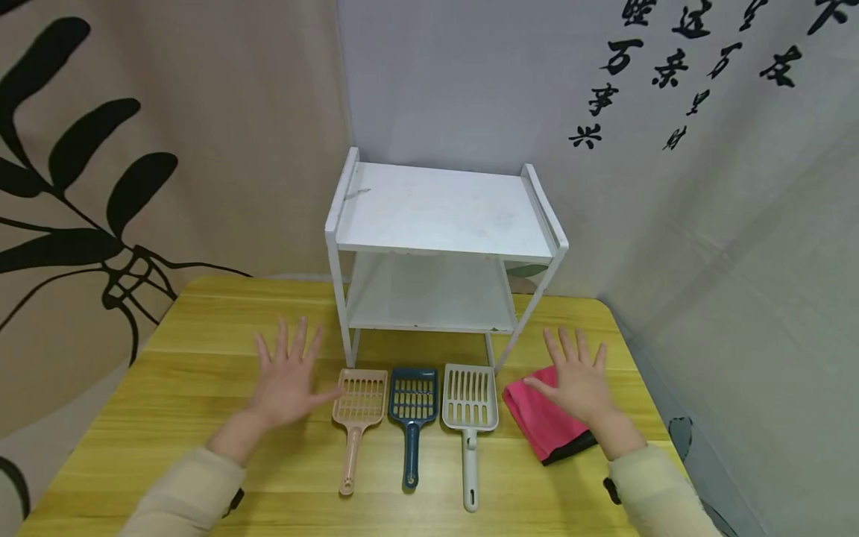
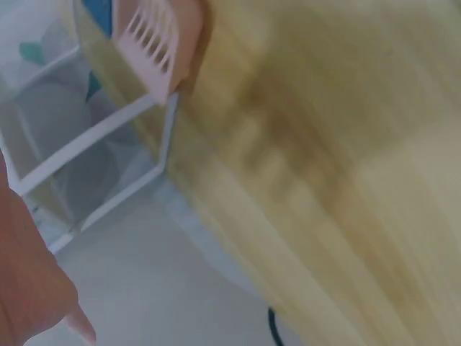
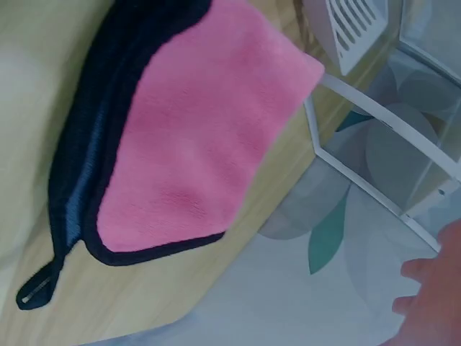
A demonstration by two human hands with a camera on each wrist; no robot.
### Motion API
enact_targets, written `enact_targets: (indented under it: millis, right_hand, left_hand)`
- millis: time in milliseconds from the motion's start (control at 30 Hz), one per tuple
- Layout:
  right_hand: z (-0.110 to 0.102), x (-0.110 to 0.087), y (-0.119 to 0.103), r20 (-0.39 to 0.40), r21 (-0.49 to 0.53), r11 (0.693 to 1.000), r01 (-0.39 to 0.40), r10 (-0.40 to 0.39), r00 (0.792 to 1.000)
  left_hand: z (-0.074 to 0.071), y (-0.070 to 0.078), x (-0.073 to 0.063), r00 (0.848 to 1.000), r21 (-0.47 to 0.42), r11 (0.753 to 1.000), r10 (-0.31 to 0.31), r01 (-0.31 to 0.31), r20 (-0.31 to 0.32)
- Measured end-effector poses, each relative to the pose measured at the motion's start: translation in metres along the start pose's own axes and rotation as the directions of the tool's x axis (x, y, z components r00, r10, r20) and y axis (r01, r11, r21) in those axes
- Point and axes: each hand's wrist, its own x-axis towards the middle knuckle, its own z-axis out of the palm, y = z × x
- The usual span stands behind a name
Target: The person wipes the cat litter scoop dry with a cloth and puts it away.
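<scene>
My left hand (image 1: 285,384) is spread with fingers straight, its thumb overlapping the edge of a beige slotted litter scoop (image 1: 361,403) in the head view. My right hand (image 1: 573,377), fingers also spread, hovers over a folded pink cloth (image 1: 537,418) with a black edge. Neither hand holds anything. Between them lie a dark blue litter scoop (image 1: 412,406) and a light grey litter scoop (image 1: 470,406), all three handles pointing towards me. In the right wrist view the pink cloth (image 3: 187,130) shows a dark hanging loop.
A white two-tier rack (image 1: 443,216) stands at the back of the wooden table (image 1: 282,477), just behind the scoop heads. Curtains with black leaf prints and characters (image 1: 661,67) hang behind and at both sides.
</scene>
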Motion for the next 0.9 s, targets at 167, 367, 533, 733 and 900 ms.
enact_targets:
  millis: [167, 367, 533, 733, 900]
  right_hand:
    - [0.010, -0.002, 0.001, 0.003, -0.010, 1.000, -0.003, 0.003, 1.000]
    - [0.023, -0.007, 0.001, -0.007, -0.038, 0.999, 0.005, -0.005, 1.000]
    - [0.035, -0.011, 0.001, 0.022, -0.035, 0.999, 0.003, -0.002, 1.000]
    - [0.048, -0.013, 0.002, 0.026, -0.017, 1.000, 0.001, -0.001, 1.000]
    - [0.058, -0.015, 0.002, 0.024, -0.002, 1.000, 0.005, -0.005, 1.000]
  left_hand:
    - [0.020, 0.002, -0.006, 1.000, -0.006, 1.000, 0.003, -0.003, 0.006]
    - [0.039, 0.008, -0.014, 1.000, -0.009, 1.000, -0.006, 0.006, 0.015]
    - [0.055, 0.012, -0.020, 1.000, 0.009, 1.000, -0.018, 0.017, 0.023]
    - [0.071, 0.015, -0.027, 0.999, 0.004, 0.999, -0.040, 0.040, 0.029]
    - [0.080, 0.018, -0.034, 0.997, -0.037, 0.997, -0.068, 0.069, 0.038]
